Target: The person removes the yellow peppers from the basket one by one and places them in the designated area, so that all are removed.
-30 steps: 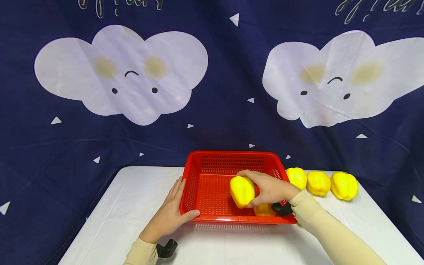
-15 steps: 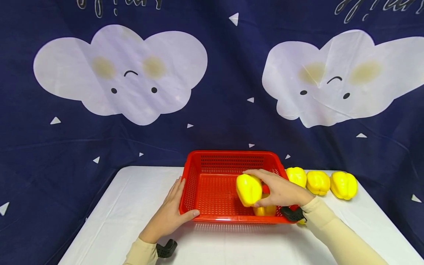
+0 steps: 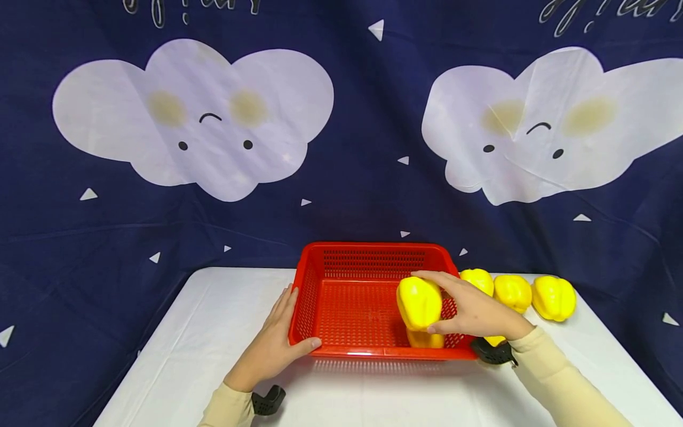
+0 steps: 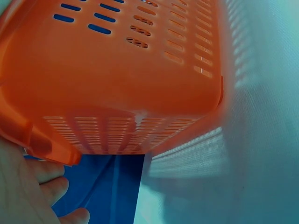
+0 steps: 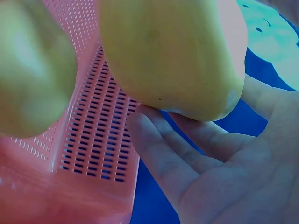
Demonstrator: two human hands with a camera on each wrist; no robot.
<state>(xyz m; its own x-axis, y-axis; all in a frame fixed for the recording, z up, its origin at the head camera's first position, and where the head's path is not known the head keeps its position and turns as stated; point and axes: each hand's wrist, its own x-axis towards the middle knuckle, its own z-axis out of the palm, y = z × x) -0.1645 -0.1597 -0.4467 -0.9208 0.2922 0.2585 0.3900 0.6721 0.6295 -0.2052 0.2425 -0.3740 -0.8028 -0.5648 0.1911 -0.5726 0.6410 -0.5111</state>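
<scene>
My right hand [image 3: 469, 305] holds a yellow bell pepper [image 3: 419, 302] between thumb and fingers, over the right part of a red plastic basket [image 3: 368, 352]. The held pepper [image 5: 177, 56] fills the top of the right wrist view. Below it, a second bell pepper [image 3: 425, 339] lies in the basket's front right part, half hidden behind the held one. At the basket's left side rests my left hand [image 3: 269, 344], its fingers straight along the outer wall and its thumb on the front corner of the rim. In the left wrist view its fingertips [image 4: 53, 186] show just under the rim.
Right of the basket, several yellow bell peppers [image 3: 555, 298] stand in a row on the white table [image 3: 176, 350]. Another pepper [image 3: 495, 341] is mostly covered by my right wrist. Behind the table hangs a dark blue cloth [image 3: 373, 148] printed with clouds.
My right hand has moved to the right with the bell pepper, from the basket's middle towards its right wall. The left hand and the basket have stayed in place.
</scene>
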